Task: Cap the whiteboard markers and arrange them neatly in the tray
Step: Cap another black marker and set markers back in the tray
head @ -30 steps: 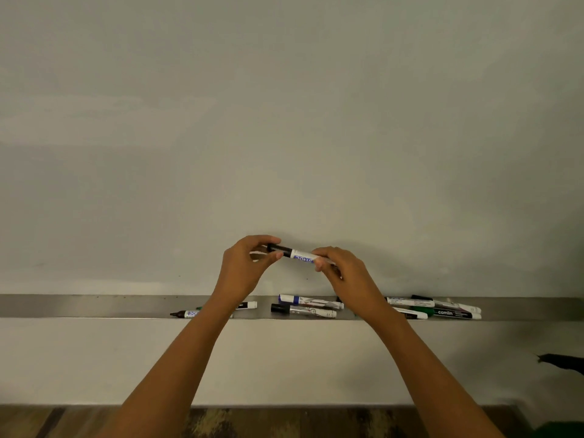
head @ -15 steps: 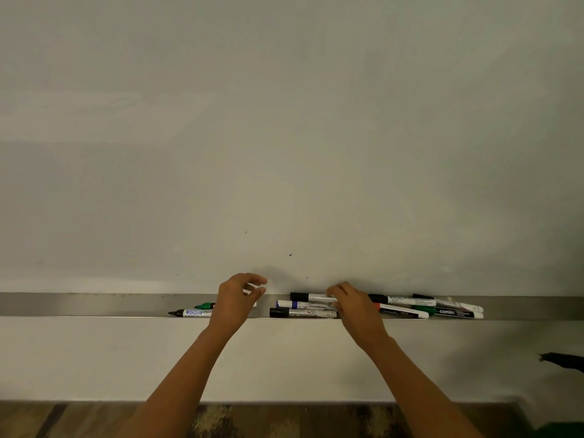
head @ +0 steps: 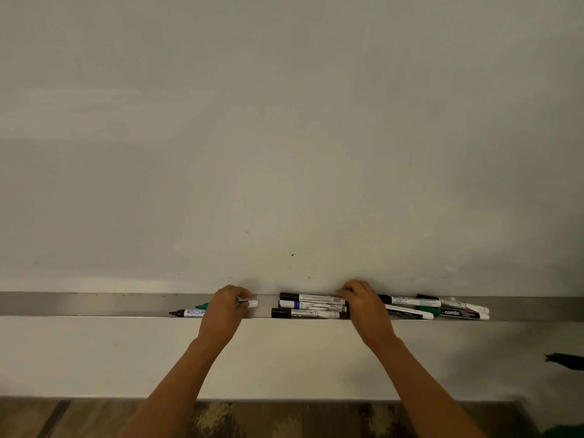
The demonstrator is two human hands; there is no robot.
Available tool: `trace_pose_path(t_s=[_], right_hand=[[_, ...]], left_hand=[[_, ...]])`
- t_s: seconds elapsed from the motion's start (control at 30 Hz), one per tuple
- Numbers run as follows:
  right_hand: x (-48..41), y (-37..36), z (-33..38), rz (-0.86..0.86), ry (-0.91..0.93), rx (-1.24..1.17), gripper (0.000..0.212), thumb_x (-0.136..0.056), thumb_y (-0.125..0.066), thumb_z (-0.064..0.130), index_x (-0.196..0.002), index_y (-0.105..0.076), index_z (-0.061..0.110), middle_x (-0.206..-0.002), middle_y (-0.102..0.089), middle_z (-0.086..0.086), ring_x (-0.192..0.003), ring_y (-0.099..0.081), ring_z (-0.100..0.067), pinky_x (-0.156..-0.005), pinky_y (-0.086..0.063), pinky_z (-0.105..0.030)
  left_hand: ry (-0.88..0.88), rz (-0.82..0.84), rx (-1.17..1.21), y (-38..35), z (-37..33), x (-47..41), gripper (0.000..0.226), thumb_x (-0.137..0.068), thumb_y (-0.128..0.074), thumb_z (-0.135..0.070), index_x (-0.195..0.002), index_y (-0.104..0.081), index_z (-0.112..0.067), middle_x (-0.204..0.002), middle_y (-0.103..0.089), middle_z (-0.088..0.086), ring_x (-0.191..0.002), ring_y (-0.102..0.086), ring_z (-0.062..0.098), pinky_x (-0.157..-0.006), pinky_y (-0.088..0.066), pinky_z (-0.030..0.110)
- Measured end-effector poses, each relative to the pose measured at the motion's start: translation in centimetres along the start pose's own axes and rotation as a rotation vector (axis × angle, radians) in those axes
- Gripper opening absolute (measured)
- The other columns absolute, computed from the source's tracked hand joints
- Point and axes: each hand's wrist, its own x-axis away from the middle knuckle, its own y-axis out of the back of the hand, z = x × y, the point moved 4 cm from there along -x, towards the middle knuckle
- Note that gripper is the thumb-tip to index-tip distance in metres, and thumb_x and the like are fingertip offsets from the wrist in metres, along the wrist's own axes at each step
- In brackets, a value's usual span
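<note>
Nearest, both forearms reach up to the long grey metal tray [head: 94,305]. The left hand [head: 222,312] curls its grip around an uncapped white-barrelled marker [head: 248,303]; lift it level. The right hand [head: 366,306] rests, fingers together, on three stacked capped markers [head: 311,306]; nudge them parallel against the far whiteboard [head: 284,137].

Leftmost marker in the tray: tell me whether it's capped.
Uncapped. The leftmost marker lies in the tray with its bare dark nib pointing left, no cap over it.
</note>
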Motion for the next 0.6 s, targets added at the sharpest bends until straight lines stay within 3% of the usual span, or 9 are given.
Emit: trace_pose_path(t_s=[0.27, 0.47, 0.6], right_hand=[[1.0, -0.1, -1.5, 0.058, 0.054, 0.130, 0.049, -0.055, -0.077, -0.008, -0.097, -0.067, 0.016, -0.090, -0.067, -0.006, -0.080, -0.064, -0.024, -0.063, -0.054, -0.032], [1.0, 0.4, -1.5, 0.075, -0.004, 0.079, 0.039, -0.054, -0.081, -0.004, -0.084, -0.066, 0.015, -0.081, -0.066, -0.004, -0.062, -0.062, -0.020, -0.051, -0.047, -0.023], [1.0, 0.6, -1.5, 0.032, -0.014, 0.041, 0.035, -0.059, -0.077, -0.007, -0.085, -0.064, 0.014, -0.083, -0.066, -0.005, -0.063, -0.062, -0.019, -0.053, -0.047, -0.024]], left_hand=[[-0.116, -0.026, -0.184, -0.5, 1.0, 0.3, 0.028, -0.078, -0.061, 0.006, -0.105, -0.066, -0.002, -0.105, -0.066, 0.016, -0.098, -0.057, 0.032, -0.087, -0.045, 0.037], [-0.155, -0.001, -0.251, -1.2, 1.2, 0.2, 0.024, -0.081, -0.056, 0.007, -0.100, -0.068, -0.001, -0.102, -0.067, 0.016, -0.095, -0.058, 0.032, -0.081, -0.047, 0.037], [-0.185, 0.027, -0.259, -1.8, 0.7, 0.3, 0.025, -0.082, -0.055, 0.007, -0.100, -0.069, -0.002, -0.104, -0.067, 0.015, -0.096, -0.058, 0.033, -0.082, -0.049, 0.038]])
